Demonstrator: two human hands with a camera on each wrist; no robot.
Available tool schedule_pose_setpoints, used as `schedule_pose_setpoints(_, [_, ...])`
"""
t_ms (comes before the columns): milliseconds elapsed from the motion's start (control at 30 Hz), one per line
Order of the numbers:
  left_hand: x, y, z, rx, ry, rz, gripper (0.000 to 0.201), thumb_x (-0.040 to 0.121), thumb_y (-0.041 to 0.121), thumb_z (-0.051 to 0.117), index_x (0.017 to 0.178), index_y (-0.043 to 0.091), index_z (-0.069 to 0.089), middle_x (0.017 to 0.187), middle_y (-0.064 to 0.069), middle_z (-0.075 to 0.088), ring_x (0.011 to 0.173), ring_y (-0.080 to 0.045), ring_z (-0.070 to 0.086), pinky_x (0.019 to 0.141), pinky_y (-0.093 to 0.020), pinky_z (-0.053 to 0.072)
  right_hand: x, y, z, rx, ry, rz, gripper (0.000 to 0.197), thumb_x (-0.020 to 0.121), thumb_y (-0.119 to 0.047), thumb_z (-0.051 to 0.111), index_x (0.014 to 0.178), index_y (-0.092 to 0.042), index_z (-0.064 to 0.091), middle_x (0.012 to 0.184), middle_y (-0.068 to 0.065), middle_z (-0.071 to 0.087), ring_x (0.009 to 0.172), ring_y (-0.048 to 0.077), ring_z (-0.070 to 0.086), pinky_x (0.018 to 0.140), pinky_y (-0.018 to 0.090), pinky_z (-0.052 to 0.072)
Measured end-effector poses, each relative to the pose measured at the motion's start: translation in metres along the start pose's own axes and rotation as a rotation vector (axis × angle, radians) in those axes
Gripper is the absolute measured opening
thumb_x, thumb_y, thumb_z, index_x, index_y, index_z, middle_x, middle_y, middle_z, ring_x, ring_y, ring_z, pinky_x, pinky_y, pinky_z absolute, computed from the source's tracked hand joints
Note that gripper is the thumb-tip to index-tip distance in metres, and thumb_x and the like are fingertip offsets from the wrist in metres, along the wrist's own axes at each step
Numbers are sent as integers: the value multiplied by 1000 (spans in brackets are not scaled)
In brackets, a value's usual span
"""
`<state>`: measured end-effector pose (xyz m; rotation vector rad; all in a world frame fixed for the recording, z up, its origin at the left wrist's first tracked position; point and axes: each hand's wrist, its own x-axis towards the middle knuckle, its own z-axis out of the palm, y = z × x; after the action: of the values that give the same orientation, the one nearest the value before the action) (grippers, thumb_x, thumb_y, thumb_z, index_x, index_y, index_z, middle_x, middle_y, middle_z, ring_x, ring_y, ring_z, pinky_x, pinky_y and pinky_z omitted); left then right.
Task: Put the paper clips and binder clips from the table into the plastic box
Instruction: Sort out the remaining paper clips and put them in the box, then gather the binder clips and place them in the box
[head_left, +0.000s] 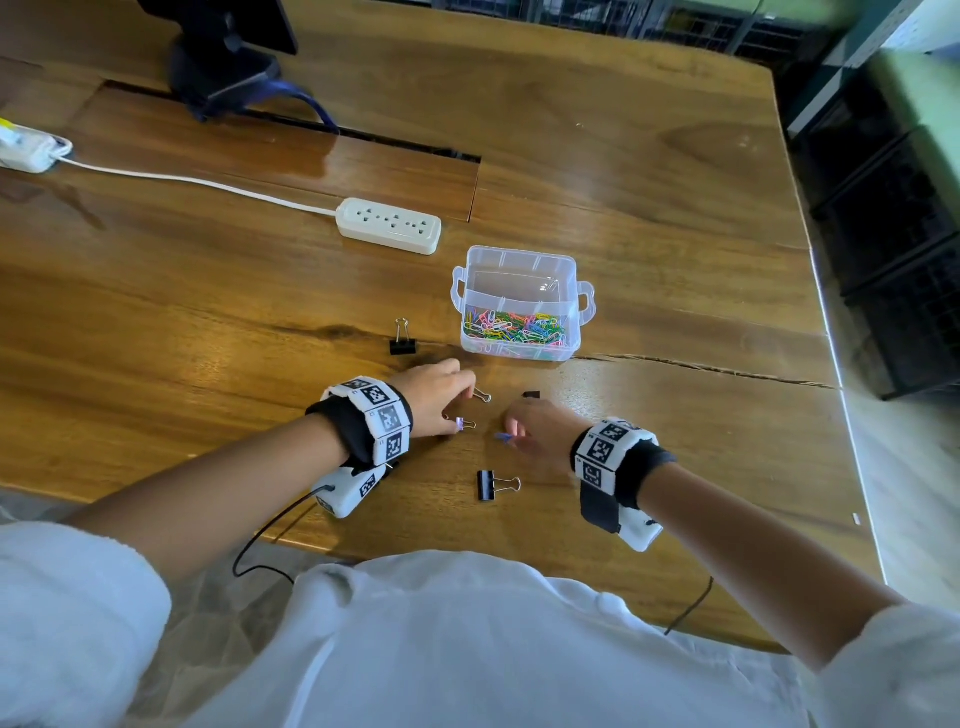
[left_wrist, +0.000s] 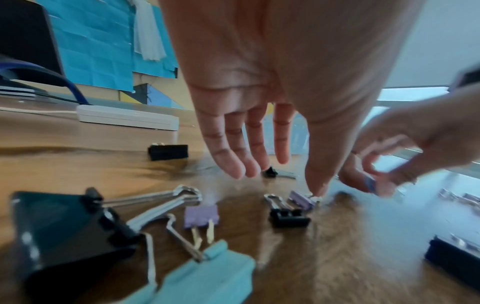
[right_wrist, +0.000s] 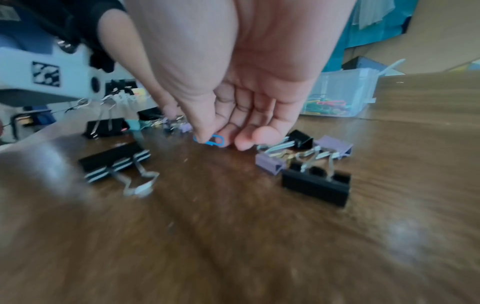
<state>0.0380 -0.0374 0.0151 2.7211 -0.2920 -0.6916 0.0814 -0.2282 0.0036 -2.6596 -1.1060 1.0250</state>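
A clear plastic box (head_left: 519, 306) with many coloured paper clips in it stands on the wooden table (head_left: 208, 312). My right hand (head_left: 511, 431) pinches a blue paper clip (right_wrist: 213, 140) between thumb and fingers, low over the table. My left hand (left_wrist: 279, 181) hangs with straight fingers over a small group of binder clips, and its thumb tip touches a purple binder clip (left_wrist: 302, 198). Several black binder clips lie around: one left of the box (head_left: 402, 343), one near the front edge (head_left: 491, 486), a small one (head_left: 531, 395) beyond my right hand. A teal binder clip (left_wrist: 207, 273) lies under my left wrist.
A white power strip (head_left: 389, 226) with its cord lies behind the box at the left. A dark monitor stand (head_left: 223, 67) is at the far left. The table's right edge (head_left: 831, 338) drops off to the floor. A crack runs across the wood to the right of the box.
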Motion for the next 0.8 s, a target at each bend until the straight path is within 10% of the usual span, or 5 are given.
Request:
schedule_pose_setpoints(300, [1, 8, 7, 58, -91, 54, 19, 90, 10, 56, 109, 10, 59, 118, -9, 48, 97, -24, 54, 75, -29, 38, 24, 47, -72, 298, 516, 236, 5, 85, -18, 60, 83, -16, 65, 81, -4, 63, 72, 16, 58, 70, 29, 51])
schedule_pose_setpoints(800, [-2, -12, -5, -18, -3, -11, 23, 90, 23, 55, 112, 14, 56, 98, 1, 46, 92, -19, 53, 79, -29, 42, 5, 60, -72, 378, 557, 218, 27, 87, -1, 49, 97, -14, 71, 98, 3, 71, 87, 15, 63, 80, 23, 49])
